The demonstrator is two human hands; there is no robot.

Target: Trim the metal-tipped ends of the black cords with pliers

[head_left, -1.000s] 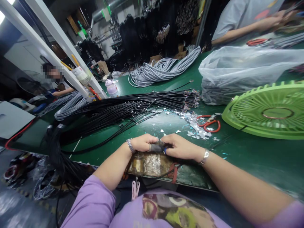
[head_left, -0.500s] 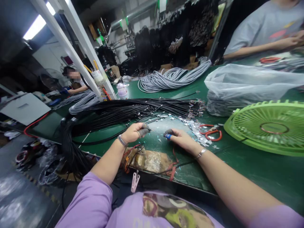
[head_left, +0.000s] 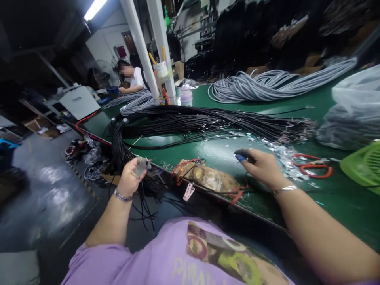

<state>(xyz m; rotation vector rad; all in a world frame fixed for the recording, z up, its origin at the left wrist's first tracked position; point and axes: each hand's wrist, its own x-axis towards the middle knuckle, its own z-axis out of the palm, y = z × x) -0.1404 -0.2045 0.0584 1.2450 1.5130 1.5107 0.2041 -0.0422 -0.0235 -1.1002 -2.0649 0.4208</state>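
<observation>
My left hand (head_left: 135, 174) is off the table's front left edge, beside hanging black cables. Grey covers wrap its fingertips, which pinch what looks like a black cable end, mostly hidden. Above the green tabletop, my right hand (head_left: 263, 164) has its fingers loosely bent, with dark covers and a blue one on the thumb. Nothing shows between them. Under and left of that hand, a worn, tape-wrapped block (head_left: 212, 179) with red and black leads lies along the table edge. A thick bundle of black cables (head_left: 178, 124) stretches across the table, stripped ends at the right.
Red-handled scissors (head_left: 316, 170) lie among foil scraps (head_left: 286, 160) to the right. Behind are grey cable coils (head_left: 267, 89), a lilac bottle (head_left: 186, 95) and white posts (head_left: 166, 51). A plastic bag (head_left: 353, 107) and green fan (head_left: 363, 164) stand right. A person (head_left: 133, 77) sits far left.
My left hand has moved left and toward me, from over the table to beyond its edge. My right hand stays over the tabletop. The view has turned left.
</observation>
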